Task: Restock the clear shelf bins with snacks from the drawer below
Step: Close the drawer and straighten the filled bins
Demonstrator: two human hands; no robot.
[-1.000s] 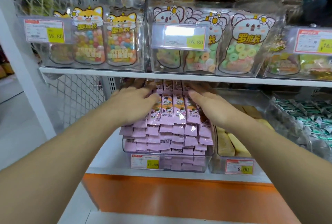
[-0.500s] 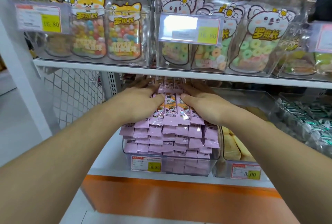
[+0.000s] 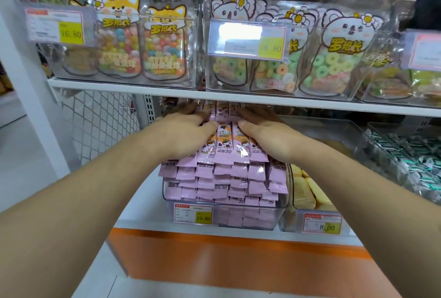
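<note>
A clear shelf bin [image 3: 276, 216] on the lower shelf is heaped above its rim with pink snack packets [image 3: 222, 173]. My left hand [image 3: 186, 133] lies flat on the left side of the top row of packets. My right hand [image 3: 265, 130] lies flat on the right side. The thumbs point toward each other, with two orange-topped packets [image 3: 229, 145] showing between them. The fingertips of both hands reach back under the upper shelf and are partly hidden. The orange drawer front [image 3: 226, 259] below the shelf is closed.
The upper shelf edge [image 3: 238, 98] sits just above my hands and carries clear bins of candy bags [image 3: 331, 59]. To the right stand a bin of yellow snacks [image 3: 303, 190] and one of green-wrapped sweets [image 3: 403, 159]. Wire mesh [image 3: 95, 125] closes off the left.
Both hands have slid inward along the top of the pink packets, so the thumbs sit closer together. The view has moved nearer to the shelf.
</note>
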